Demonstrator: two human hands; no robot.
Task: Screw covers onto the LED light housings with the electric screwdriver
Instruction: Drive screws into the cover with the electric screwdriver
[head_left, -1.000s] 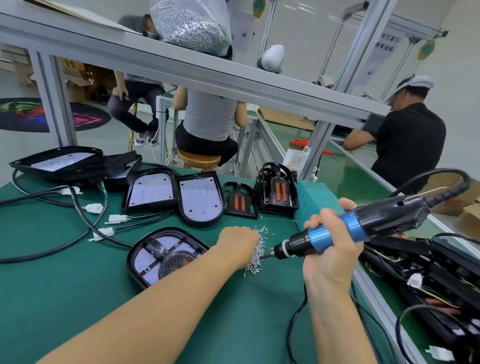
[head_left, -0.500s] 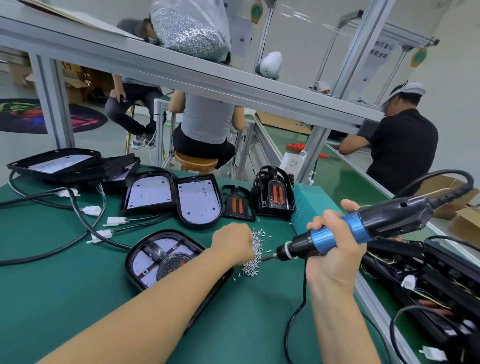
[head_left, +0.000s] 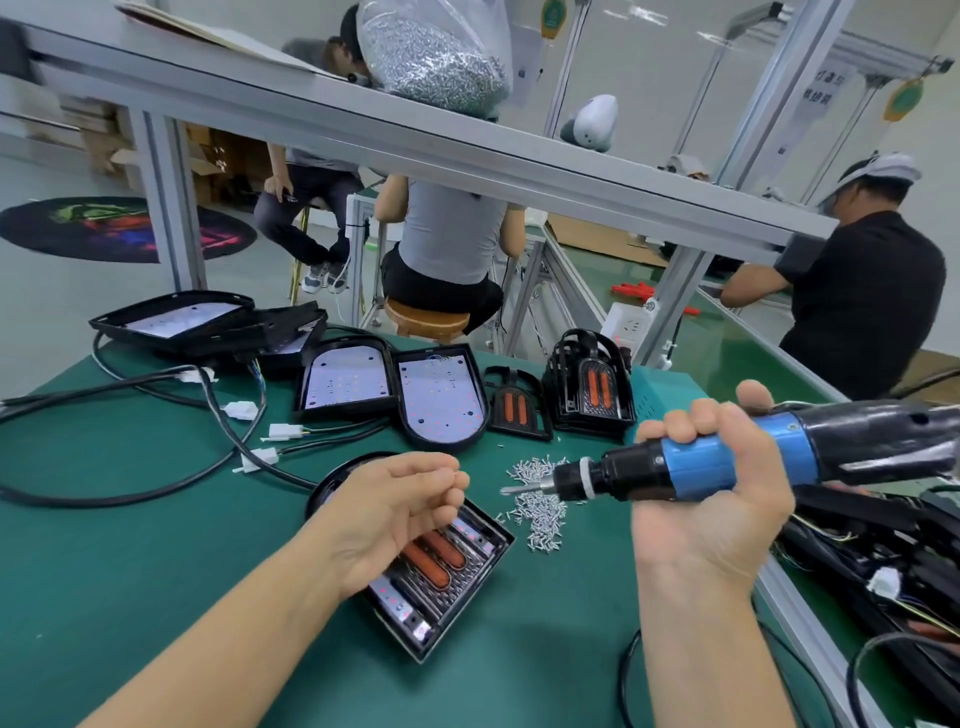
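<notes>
Lifted off the screw pile (head_left: 537, 506), the left hand (head_left: 387, 512) now hovers palm-up over the LED housing (head_left: 441, 571).

Its fingers curl loosely, tips pinched together as if on a screw, though none shows. Just right of those fingertips waits the bit of the electric screwdriver (head_left: 727, 462), level in the right hand (head_left: 711, 512), fingers wrapped round the blue grip, seemingly ready to take one.

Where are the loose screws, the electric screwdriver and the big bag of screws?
loose screws (head_left: 540, 512): head view, middle of the pile on the green mat.
electric screwdriver (head_left: 698, 465): head view, blue band of its body.
bag of screws (head_left: 436, 57): head view, bulging middle, on the shelf.
</notes>
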